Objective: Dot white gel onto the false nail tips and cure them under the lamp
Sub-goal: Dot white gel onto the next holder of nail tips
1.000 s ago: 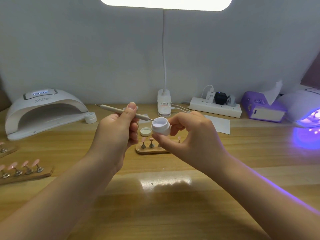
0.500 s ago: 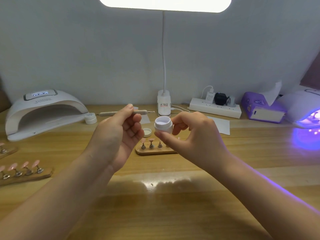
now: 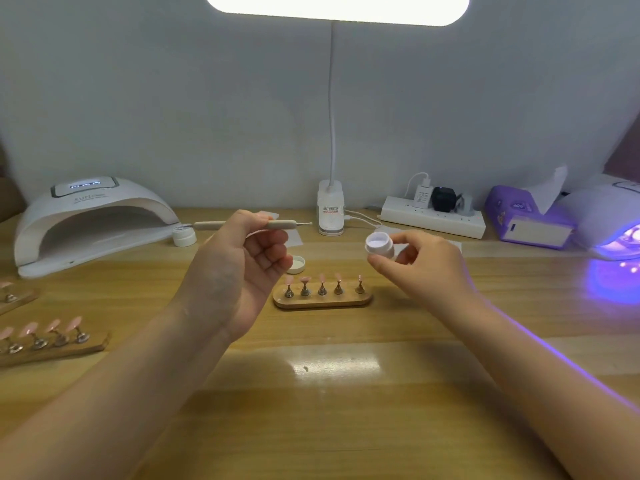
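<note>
Head view: gel pot pinched in right hand grip.

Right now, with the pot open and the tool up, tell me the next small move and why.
Probably bring the dotting tool in the left hand down to the nail tips on the middle stand. The tool is lifted clear of the gel pot in the right hand, and the tips stand just below. Whether gel sits on its point is too small to tell.
</note>
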A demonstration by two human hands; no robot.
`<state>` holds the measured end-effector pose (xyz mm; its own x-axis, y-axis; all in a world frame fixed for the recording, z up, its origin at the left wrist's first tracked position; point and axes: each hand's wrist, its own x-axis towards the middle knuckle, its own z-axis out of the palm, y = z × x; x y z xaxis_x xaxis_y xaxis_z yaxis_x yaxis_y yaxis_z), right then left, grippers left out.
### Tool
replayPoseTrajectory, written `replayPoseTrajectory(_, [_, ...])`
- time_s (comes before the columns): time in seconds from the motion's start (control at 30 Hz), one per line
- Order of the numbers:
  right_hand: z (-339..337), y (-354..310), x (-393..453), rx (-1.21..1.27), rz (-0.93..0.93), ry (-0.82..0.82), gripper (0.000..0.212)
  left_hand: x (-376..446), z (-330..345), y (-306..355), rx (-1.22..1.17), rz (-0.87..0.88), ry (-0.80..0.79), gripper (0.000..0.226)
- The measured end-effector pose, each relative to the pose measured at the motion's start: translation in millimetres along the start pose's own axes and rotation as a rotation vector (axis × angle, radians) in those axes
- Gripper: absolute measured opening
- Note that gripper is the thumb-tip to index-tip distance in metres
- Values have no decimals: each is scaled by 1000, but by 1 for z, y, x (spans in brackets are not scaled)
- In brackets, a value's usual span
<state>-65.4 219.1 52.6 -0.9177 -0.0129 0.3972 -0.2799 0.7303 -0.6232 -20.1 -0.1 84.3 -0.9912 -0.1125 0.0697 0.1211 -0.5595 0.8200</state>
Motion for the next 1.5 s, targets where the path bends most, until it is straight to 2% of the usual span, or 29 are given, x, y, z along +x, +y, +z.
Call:
replayPoseTrajectory(0.1, [4, 19, 3, -5, 105, -15, 39, 2, -2, -2, 20, 4, 11, 24])
replayPoseTrajectory(0.2, [9, 30, 5, -65, 134, -22, 43, 3, -6, -3, 50, -14, 43, 32])
replayPoseTrajectory(0.33, [13, 35, 3, -187, 146, -77, 46, 7, -10, -7, 46, -53, 122, 18])
replayPoseTrajectory(0.5, [13, 36, 2, -277, 138, -130, 40, 10, -15, -13, 57, -75, 193, 16])
replayPoseTrajectory(0.67, [13, 30, 2, -404, 110, -120, 57, 15, -23, -20, 66, -83, 268, 16])
replayPoseTrajectory(0.73, [12, 26, -1, -381, 60, -63, 58, 17, -27, -24, 69, -74, 296, 15])
replayPoseTrajectory(0.87, [13, 13, -10, -291, -269, 149, 24, 20, -34, -32, 57, -36, 309, 12])
replayPoseTrajectory(0.93, [15, 4, -14, -233, -378, 177, 11, 21, -36, -35, 64, -13, 298, 12])
replayPoseTrajectory(1.0, [21, -4, -20, -214, -425, 135, 10, 21, -37, -38, 72, 4, 298, 15])
replayPoseTrajectory(1.07, [28, -9, -27, -248, -431, 92, 20, 20, -38, -41, 82, 11, 307, 17])
replayPoseTrajectory(1.2, [41, -15, -35, -393, -326, -6, 30, 19, -37, -43, 110, 28, 324, 9])
replayPoseTrajectory(1.3, [43, -14, -34, -476, -246, -60, 36, 17, -36, -47, 143, 42, 326, 11])
replayPoseTrajectory(1.5, [46, -13, -32, -554, -230, -124, 42, 13, -32, -52, 133, 10, 266, 12])
